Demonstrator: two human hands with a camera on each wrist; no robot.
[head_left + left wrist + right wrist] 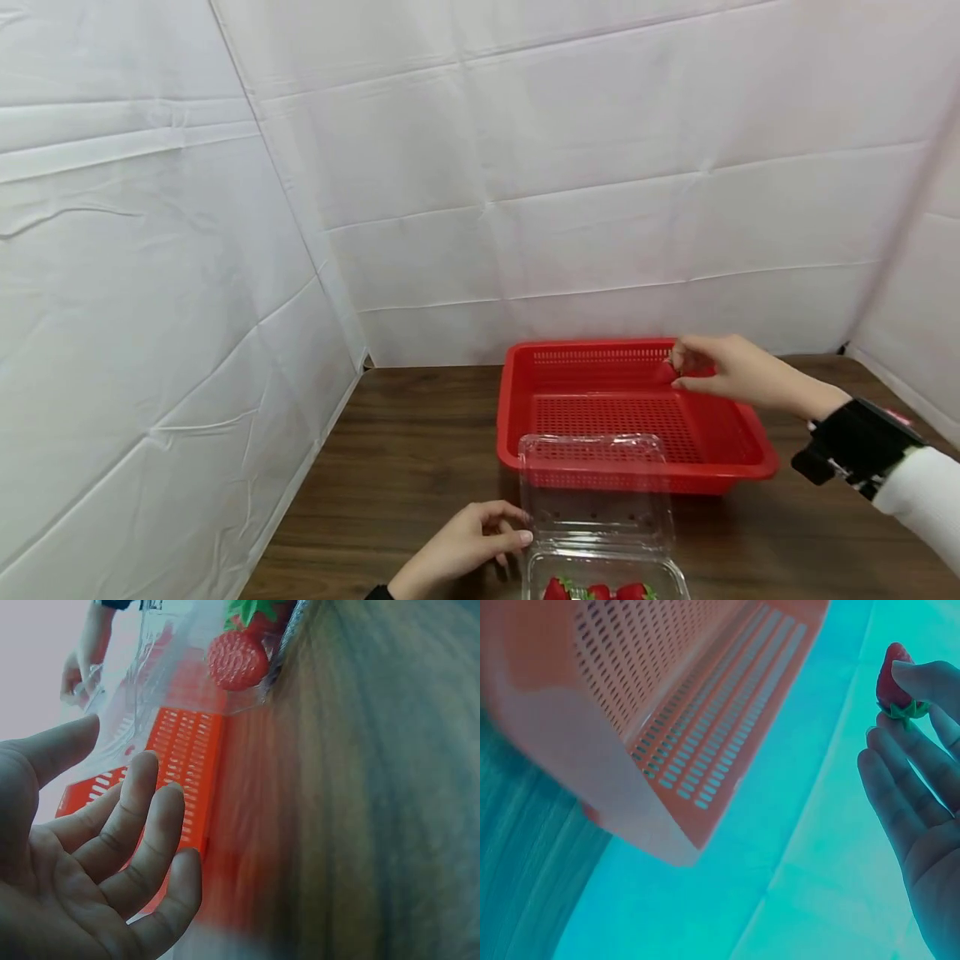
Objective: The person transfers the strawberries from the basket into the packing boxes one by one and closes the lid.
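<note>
right hand [720,373] | over basket [517,400] | fingers [907,675] pinch strawberry [894,675]

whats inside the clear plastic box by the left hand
Red strawberries lie in the clear box, lid open; three tops show at the head view's bottom edge. The rest is cut off. The right hand pinches a strawberry over the red basket.

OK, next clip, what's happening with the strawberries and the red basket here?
A person's right hand holds a strawberry in its fingers over the far right corner of the red basket, whose visible floor is bare. The left hand rests open on the wooden table beside an open clear clamshell box, fingertips at its left side. More strawberries lie in the box's tray at the near edge.
</note>
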